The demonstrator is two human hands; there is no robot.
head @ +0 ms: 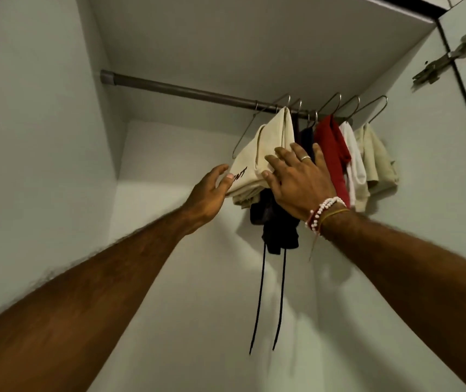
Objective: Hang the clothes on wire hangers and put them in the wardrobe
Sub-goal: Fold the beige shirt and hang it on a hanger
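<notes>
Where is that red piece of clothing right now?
In the head view, the red garment hangs on the rod toward its right end, between a dark garment and a white garment, just right of the right hand.

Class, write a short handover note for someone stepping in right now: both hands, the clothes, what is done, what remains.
Left hand: at the lower edge of the cream garment, grip unclear.
Right hand: flat, fingers spread, against the cream garment.
On wire hangers on the rail, bunched toward its right end: cream garment, dark garment with cords, red garment, white garment, beige garment.
Done: these are hung.
Left: release; whether more clothes wait is out of view.
</notes>
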